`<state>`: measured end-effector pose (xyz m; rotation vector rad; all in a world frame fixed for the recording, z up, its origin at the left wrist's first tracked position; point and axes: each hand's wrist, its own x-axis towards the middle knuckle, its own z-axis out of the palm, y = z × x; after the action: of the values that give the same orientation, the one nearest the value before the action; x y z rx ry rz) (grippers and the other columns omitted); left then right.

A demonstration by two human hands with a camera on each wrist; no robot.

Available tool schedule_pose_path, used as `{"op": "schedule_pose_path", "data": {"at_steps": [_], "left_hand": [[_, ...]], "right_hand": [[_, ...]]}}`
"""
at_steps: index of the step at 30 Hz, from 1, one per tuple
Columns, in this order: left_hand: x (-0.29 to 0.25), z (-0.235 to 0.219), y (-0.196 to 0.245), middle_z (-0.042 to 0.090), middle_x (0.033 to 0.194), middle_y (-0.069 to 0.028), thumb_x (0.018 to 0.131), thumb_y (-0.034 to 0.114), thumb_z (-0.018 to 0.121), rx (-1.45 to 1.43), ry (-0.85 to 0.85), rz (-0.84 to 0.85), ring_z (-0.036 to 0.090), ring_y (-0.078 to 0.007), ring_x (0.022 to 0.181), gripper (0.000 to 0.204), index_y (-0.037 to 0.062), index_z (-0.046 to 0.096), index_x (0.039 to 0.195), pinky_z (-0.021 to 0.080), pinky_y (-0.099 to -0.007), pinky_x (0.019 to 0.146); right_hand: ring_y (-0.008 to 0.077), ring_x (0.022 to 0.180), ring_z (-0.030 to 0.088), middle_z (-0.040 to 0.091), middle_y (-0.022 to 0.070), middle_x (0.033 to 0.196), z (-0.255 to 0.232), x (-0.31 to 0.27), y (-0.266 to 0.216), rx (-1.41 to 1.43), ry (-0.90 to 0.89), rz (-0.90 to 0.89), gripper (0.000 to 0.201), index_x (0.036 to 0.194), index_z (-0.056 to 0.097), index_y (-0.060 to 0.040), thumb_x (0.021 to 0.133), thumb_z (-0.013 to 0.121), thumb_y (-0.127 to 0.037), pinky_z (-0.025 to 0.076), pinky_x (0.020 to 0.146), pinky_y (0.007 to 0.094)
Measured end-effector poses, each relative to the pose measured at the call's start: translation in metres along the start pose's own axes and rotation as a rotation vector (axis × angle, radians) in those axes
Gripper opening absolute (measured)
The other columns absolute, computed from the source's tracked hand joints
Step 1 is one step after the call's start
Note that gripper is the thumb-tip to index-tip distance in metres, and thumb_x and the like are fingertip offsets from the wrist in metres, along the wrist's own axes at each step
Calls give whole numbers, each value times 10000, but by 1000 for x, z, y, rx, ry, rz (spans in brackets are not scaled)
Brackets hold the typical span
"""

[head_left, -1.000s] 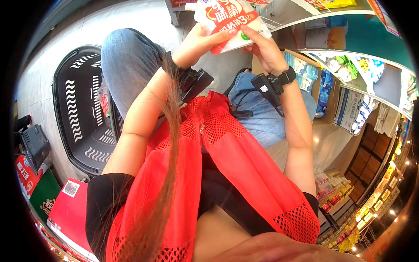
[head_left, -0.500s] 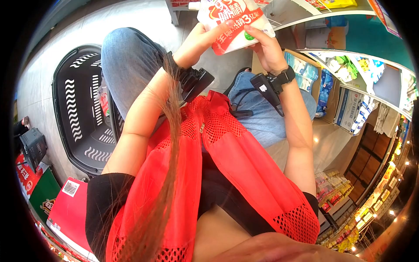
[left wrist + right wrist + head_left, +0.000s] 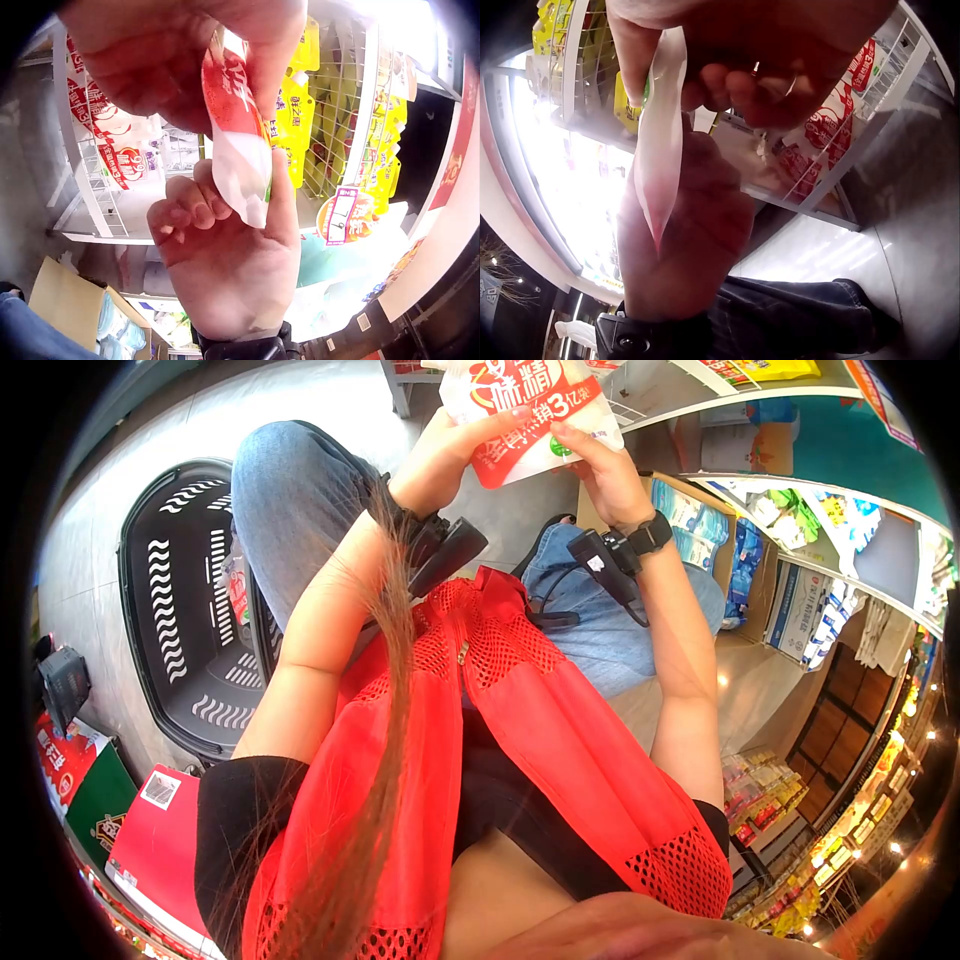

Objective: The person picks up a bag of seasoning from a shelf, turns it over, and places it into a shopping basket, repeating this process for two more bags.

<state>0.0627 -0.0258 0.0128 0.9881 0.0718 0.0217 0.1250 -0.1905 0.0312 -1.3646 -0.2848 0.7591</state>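
Note:
A red-and-white seasoning pouch (image 3: pixel 550 402) with large Chinese lettering is held up at the top of the head view. On its left side my left hand (image 3: pixel 432 468) pinches it, thumb lying across the printed front. My right hand (image 3: pixel 612 478) grips the lower right edge, its thumb also on the front. Seen from the left wrist, the pouch (image 3: pixel 241 142) is edge-on between the two hands and looks plump. The right wrist view shows its pale back and narrow side, with the right hand's fingers (image 3: pixel 739 86) curled beside it.
A black shopping basket (image 3: pixel 190 610) stands on the floor at left, beside the bent knee. Shelving (image 3: pixel 830 420) fills the right side, above an open carton (image 3: pixel 690 530) of blue packs. Wire racks hold yellow pouches (image 3: pixel 294 127) and more red-and-white bags (image 3: pixel 112 142).
The pouch shifts slightly right and down, then back left, its tilt changing a little. Both hands keep hold of it. The basket stays where it was.

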Motion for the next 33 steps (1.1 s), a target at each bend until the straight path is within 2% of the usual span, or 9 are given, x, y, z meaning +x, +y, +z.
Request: {"op": "schedule_pose_path", "data": {"at_steps": [5,10,13,16,19,24,28,30,33], "left_hand": [[0,0,1,586,935,-57,762,148,572,4,7,-18,563,-112,831,286,18,523,1011,432,-231,726],[-1,0,1,589,931,-58,754,142,587,3,17,-10,567,-108,817,282,19,533,1002,437,-227,715],[0,1,1,569,968,-69,763,113,574,30,12,22,549,-117,848,289,3,507,1022,430,-233,732],[-1,-1,1,569,965,-70,753,102,584,42,32,15,551,-121,847,292,6,509,1018,433,-236,728],[-1,-1,0,599,886,-47,737,124,606,56,30,39,568,-92,771,271,17,551,979,445,-218,670],[-2,0,-2,609,820,-27,722,115,626,211,-36,21,553,-61,718,210,25,598,909,434,-188,629],[-1,0,0,596,879,-41,730,81,615,242,-60,-17,558,-87,750,252,22,556,968,442,-209,664],[-2,3,-1,608,818,-23,726,110,625,226,-40,11,551,-59,712,196,23,602,900,436,-190,622],[-2,3,1,608,819,-22,722,110,629,245,-53,-3,549,-61,713,206,21,600,905,437,-192,628]], "right_hand": [[94,893,514,548,10,1001,0,0,-3,-57,-13,5,331,1091,468,-71,792,553,-187,411,717,241],[90,898,507,537,4,1008,-1,0,-8,-128,-28,100,365,1112,454,-83,796,554,-235,412,709,242],[89,875,510,553,14,979,-9,3,-7,-31,-32,114,406,1076,495,-64,754,606,-284,414,708,246],[99,891,516,546,31,1005,-14,6,-10,47,-4,91,427,1094,485,-45,756,605,-277,413,743,259],[107,899,525,552,43,1008,-18,5,-14,57,8,120,439,1105,479,-32,756,607,-266,412,767,267],[111,885,537,569,38,983,-18,6,-8,98,-15,170,382,1066,510,-32,758,608,-237,413,776,267],[110,870,542,577,41,966,-20,6,-8,115,-15,196,339,1027,533,-25,761,606,-222,418,767,260],[109,863,545,578,46,962,-20,5,-8,105,-16,194,334,1019,536,-18,762,606,-218,420,760,254],[109,849,550,583,55,949,-19,4,-7,85,-17,183,319,1002,543,-5,761,607,-203,423,748,242]]}}
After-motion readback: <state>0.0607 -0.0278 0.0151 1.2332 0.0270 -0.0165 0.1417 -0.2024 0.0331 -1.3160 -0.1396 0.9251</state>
